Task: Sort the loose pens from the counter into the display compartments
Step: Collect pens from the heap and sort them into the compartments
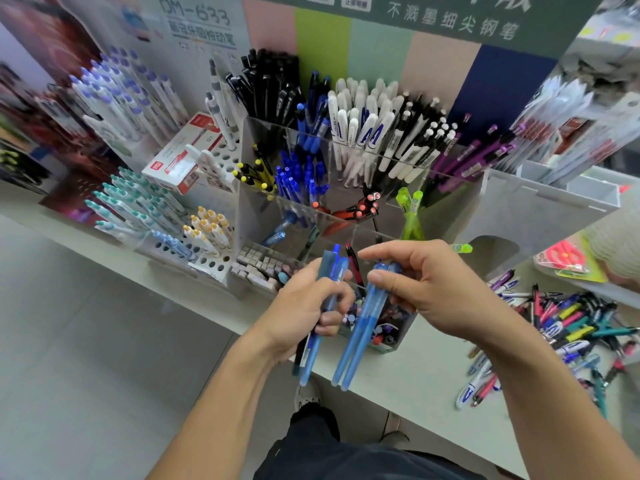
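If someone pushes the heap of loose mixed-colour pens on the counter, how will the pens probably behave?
The heap of loose mixed-colour pens lies crisscrossed, so a push would probably scatter it rather than slide it whole. The barrels look round and smooth, so single pens may roll. Some lie near the grey counter's front edge and could fall off.

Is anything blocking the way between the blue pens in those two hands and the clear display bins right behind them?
Nothing visible does. The left hand and right hand each hold blue pens just in front of the clear display bins, whose tops are open. Only pens already standing in the bins take up room.
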Motion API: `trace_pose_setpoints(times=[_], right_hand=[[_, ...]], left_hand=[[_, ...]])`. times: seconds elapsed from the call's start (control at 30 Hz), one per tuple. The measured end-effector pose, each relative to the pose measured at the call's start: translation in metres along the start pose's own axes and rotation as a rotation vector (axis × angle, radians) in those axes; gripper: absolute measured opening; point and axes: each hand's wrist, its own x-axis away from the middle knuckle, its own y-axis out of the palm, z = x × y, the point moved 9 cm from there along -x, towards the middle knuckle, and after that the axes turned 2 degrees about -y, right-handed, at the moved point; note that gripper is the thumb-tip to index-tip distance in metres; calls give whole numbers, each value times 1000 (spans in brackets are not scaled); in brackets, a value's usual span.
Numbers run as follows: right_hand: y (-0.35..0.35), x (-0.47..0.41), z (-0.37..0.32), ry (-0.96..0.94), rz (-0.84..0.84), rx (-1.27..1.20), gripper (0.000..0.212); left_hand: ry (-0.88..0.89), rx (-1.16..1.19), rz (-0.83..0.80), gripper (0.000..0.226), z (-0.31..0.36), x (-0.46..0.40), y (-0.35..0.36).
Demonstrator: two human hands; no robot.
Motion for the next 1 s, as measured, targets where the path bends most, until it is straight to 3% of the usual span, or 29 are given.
trace_pose_setpoints(times=[0.07,0.2,0.4,0.67,0.8,0.9,1.0], right_hand=[[7,-4,-2,-16,-23,8,21],[9,-8,-3,4,-2,-48,12],[12,-17,-11,-24,49,68,7],[-24,-28,-60,-306,462,102,11],[13,-45,-101,-508,545,311,10],[53,-73,-113,-600,481,465,10],[82,-99,-113,-659,392,650,11]], left_hand=[[63,-101,-54,4,7,2,4],[113,-247,-1,8,13,3,-5],[147,-90,180,19,14,4,-25],[188,68,500,23,26,30,-126],[99,375,415,30,10,34,-150],[97,555,318,31,3,36,-151],[115,582,284,19,2,38,-152]])
